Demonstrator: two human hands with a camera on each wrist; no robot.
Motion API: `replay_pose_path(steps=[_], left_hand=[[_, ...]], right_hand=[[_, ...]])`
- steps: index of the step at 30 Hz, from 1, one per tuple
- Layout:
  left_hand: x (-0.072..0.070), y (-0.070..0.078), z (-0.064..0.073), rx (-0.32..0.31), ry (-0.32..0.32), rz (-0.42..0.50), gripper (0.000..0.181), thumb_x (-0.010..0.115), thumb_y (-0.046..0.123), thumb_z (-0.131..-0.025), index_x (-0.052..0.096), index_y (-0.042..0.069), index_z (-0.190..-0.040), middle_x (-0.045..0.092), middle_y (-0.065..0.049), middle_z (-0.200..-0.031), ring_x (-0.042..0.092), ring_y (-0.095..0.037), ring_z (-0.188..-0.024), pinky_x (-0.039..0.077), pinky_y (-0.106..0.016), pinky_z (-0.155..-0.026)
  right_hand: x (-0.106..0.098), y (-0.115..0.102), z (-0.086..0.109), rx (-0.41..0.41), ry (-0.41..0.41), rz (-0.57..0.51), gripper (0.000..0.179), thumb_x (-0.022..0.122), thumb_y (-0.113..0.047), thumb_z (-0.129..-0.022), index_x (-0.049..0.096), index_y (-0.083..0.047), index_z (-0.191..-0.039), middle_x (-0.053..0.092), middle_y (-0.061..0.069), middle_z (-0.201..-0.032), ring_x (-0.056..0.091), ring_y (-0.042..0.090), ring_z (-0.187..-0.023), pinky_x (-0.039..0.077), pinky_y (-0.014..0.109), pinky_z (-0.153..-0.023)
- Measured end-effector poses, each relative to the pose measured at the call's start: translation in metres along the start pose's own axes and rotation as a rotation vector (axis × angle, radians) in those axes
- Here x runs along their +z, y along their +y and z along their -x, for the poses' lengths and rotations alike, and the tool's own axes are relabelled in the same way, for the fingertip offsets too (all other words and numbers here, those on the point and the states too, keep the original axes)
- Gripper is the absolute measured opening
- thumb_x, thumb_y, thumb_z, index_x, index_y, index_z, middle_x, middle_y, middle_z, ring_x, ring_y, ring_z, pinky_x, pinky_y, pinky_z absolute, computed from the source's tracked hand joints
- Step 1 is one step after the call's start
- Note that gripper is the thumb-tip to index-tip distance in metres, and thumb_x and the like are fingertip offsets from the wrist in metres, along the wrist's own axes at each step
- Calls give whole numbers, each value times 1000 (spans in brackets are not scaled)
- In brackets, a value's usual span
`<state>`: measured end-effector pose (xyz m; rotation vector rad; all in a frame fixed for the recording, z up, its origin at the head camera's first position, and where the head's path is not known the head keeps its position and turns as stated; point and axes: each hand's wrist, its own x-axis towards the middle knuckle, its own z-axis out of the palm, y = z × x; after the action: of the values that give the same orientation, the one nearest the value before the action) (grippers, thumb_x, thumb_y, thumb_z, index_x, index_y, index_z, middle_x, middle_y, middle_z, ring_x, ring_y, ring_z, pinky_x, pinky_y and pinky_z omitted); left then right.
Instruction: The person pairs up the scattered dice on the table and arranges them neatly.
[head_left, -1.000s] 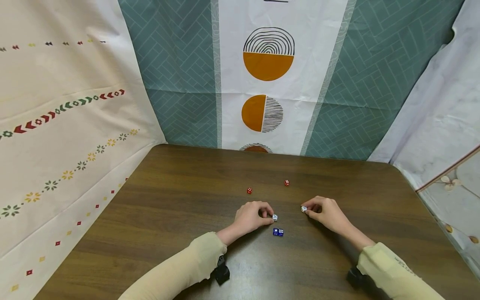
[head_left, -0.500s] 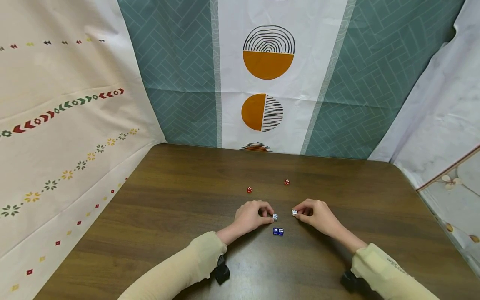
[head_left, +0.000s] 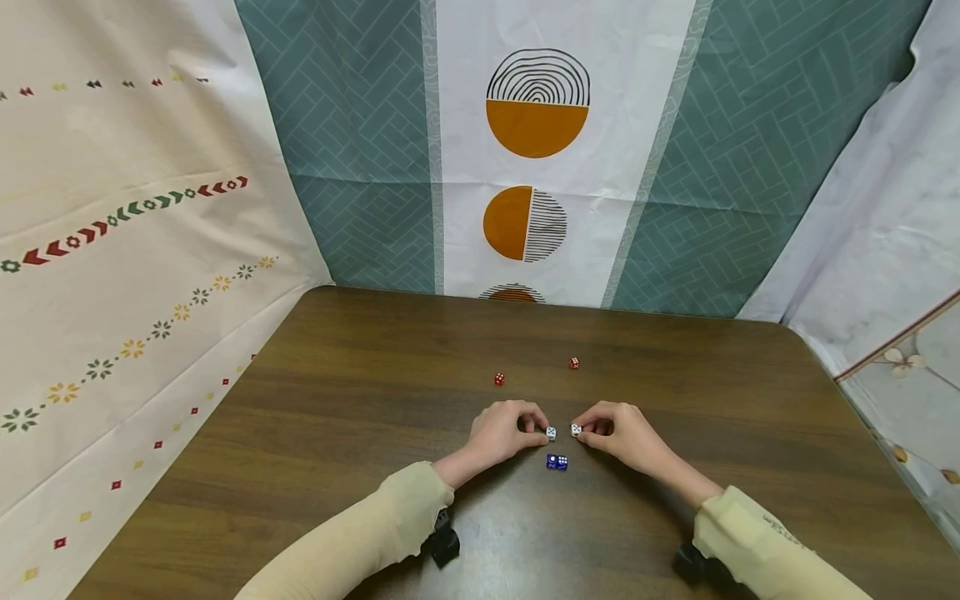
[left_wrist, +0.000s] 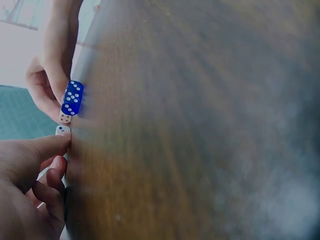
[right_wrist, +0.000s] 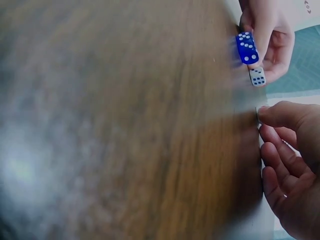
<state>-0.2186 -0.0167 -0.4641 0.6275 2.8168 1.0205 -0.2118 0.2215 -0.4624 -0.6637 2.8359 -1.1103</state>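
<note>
Near the middle of the table my left hand (head_left: 501, 435) holds a white die (head_left: 551, 433) between thumb and fingers, low over the wood. Facing it, my right hand (head_left: 624, 435) pinches a second white die (head_left: 576, 430). A narrow gap separates the two white dice. Just in front of them, two blue dice (head_left: 557, 462) sit side by side, touching. The left wrist view shows the blue dice (left_wrist: 72, 98) beyond the left thumb. In the right wrist view the left hand's white die (right_wrist: 257, 76) is visible, while the right hand's die is hidden behind its fingertips.
Farther back on the brown wooden table (head_left: 390, 350) lie two red dice apart from each other, a left one (head_left: 499, 379) and a right one (head_left: 574, 363). Patterned cloths (head_left: 367, 167) hang behind the table and at both sides.
My right hand has slid left with its white die, bringing it close to the other white die. The left hand and the blue and red dice have stayed in place.
</note>
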Motion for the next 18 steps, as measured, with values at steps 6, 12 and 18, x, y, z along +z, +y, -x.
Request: replay_pose_path(steps=[6, 12, 18], left_hand=[[0, -1, -1, 12, 0, -7, 12, 80, 36, -82, 72, 31, -89, 57, 16, -71, 39, -2, -53, 28, -22, -46], [-1, 0, -1, 20, -1, -3, 13, 80, 36, -82, 73, 30, -90, 58, 15, -70, 39, -2, -53, 28, -22, -47], [-1, 0, -1, 20, -5, 0, 12, 80, 35, -82, 73, 30, -90, 57, 15, -70, 38, -2, -53, 28, -22, -46]], right_hand=[[4, -6, -3, -23, -23, -14, 9, 76, -14, -86, 76, -16, -94, 67, -7, -81, 55, 0, -69, 49, 20, -62], [6, -10, -3, -29, -35, -9, 10, 77, -16, -85, 77, -18, -94, 65, -8, -79, 54, 0, -68, 48, 20, -61], [9, -10, -4, -33, -33, -11, 10, 77, -17, -85, 77, -19, -95, 65, -9, -79, 54, 0, -68, 47, 20, -61]])
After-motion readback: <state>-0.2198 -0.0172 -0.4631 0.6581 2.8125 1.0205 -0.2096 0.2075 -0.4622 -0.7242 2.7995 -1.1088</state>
